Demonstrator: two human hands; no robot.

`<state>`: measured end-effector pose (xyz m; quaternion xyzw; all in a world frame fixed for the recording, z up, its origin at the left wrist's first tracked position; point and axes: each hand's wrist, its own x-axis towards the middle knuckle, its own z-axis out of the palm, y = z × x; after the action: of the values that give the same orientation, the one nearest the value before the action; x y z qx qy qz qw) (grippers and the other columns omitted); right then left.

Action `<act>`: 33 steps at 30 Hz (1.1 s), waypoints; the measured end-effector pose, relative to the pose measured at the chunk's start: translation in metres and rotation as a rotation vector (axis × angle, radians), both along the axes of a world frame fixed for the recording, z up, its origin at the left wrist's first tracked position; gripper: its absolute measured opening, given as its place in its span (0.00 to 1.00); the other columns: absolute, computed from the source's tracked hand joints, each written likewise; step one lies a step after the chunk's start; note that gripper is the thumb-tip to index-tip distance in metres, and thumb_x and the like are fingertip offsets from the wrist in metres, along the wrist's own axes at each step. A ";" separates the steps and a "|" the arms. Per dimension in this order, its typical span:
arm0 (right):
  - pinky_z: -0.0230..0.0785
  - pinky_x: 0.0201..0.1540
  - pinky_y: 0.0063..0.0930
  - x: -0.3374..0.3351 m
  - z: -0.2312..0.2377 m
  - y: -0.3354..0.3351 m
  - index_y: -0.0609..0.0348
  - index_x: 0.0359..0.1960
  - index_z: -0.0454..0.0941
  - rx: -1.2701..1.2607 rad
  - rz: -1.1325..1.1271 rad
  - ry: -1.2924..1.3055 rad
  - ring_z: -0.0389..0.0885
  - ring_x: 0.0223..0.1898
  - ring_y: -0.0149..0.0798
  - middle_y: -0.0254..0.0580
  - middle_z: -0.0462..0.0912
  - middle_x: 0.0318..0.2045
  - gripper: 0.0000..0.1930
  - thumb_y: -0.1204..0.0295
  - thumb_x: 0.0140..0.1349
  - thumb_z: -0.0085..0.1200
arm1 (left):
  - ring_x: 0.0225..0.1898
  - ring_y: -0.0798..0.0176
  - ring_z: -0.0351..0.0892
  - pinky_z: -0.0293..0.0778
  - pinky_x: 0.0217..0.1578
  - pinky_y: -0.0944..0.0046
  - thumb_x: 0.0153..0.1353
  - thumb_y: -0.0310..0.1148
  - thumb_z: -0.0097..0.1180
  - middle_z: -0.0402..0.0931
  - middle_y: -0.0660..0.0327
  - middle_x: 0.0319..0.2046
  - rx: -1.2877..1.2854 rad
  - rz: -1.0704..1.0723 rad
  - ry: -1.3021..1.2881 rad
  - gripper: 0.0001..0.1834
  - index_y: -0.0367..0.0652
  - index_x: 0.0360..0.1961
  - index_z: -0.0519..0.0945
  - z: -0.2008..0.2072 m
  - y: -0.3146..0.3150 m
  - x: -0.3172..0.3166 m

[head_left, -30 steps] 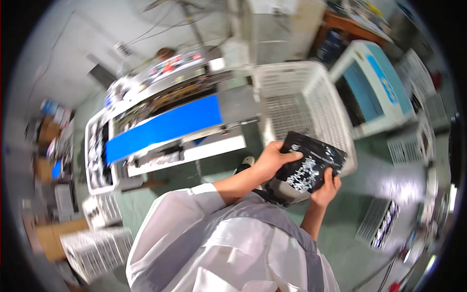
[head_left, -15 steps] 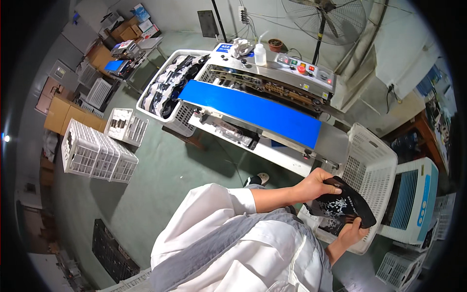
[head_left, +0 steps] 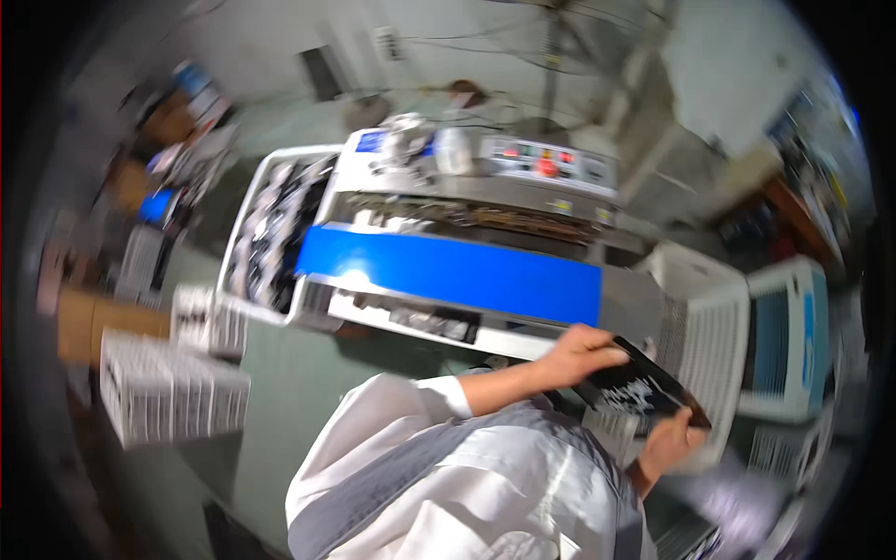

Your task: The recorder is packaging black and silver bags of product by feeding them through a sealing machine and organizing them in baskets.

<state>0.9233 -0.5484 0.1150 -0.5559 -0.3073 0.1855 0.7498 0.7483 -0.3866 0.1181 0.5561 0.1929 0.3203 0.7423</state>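
A flat black pouch (head_left: 635, 387) with a white printed pattern is stretched between my two hands over the near right basket. My left hand (head_left: 583, 357) pinches its upper left corner, with the thumb on top. My right hand (head_left: 672, 441) grips the lower right end. Under and beyond the pouch stands a white plastic basket (head_left: 717, 341); the pouch and my hands hide part of its inside. Just ahead of my left hand is the near right end of a sealing machine's blue conveyor belt (head_left: 448, 275). The picture is blurred by motion.
A control panel (head_left: 551, 163) with a red button tops the machine, beside a white bottle (head_left: 455, 151). Black-and-white packages fill a white basket (head_left: 227, 271) at the belt's left end. White crates (head_left: 173, 397) stand on the floor at left. A white-and-blue appliance (head_left: 807, 341) stands at right.
The whole view has turned and shifted, so the machine and crates appear moved. The pouch is now tilted flatter, still between both hands.
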 end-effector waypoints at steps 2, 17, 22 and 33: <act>0.72 0.39 0.28 0.001 -0.015 0.001 0.70 0.39 0.77 -0.057 -0.104 -0.147 0.79 0.33 0.35 0.43 0.81 0.31 0.10 0.79 0.55 0.53 | 0.24 0.77 0.67 0.66 0.23 0.69 0.57 0.31 0.59 0.73 0.65 0.19 0.097 -0.024 0.094 0.11 0.34 0.23 0.78 -0.018 0.021 -0.003; 0.69 0.38 0.20 -0.052 0.027 -0.044 0.68 0.38 0.79 -0.326 -0.400 0.041 0.76 0.33 0.25 0.34 0.82 0.30 0.11 0.71 0.59 0.56 | 0.29 0.64 0.76 0.69 0.34 0.68 0.62 0.30 0.49 0.79 0.52 0.27 -0.006 -0.461 -0.165 0.12 0.29 0.34 0.78 -0.012 0.025 0.058; 0.62 0.31 0.17 -0.047 0.012 -0.085 0.65 0.37 0.80 -0.086 -0.492 0.146 0.67 0.28 0.19 0.21 0.74 0.24 0.11 0.68 0.60 0.56 | 0.30 0.67 0.74 0.67 0.33 0.70 0.68 0.37 0.41 0.78 0.53 0.30 0.045 -0.619 0.015 0.19 0.30 0.37 0.78 0.013 -0.016 0.084; 0.72 0.36 0.28 -0.026 0.077 -0.161 0.60 0.30 0.80 -0.561 -0.505 -0.467 0.80 0.33 0.35 0.36 0.81 0.27 0.09 0.66 0.53 0.60 | 0.17 0.59 0.70 0.65 0.21 0.60 0.61 0.28 0.47 0.73 0.55 0.17 0.994 -0.500 -0.144 0.10 0.38 0.25 0.77 0.019 -0.106 0.132</act>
<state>0.8973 -0.7090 0.1923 -0.8224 -0.2608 -0.0578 0.5023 0.8799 -0.4924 0.1374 0.8445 -0.1702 0.2243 0.4555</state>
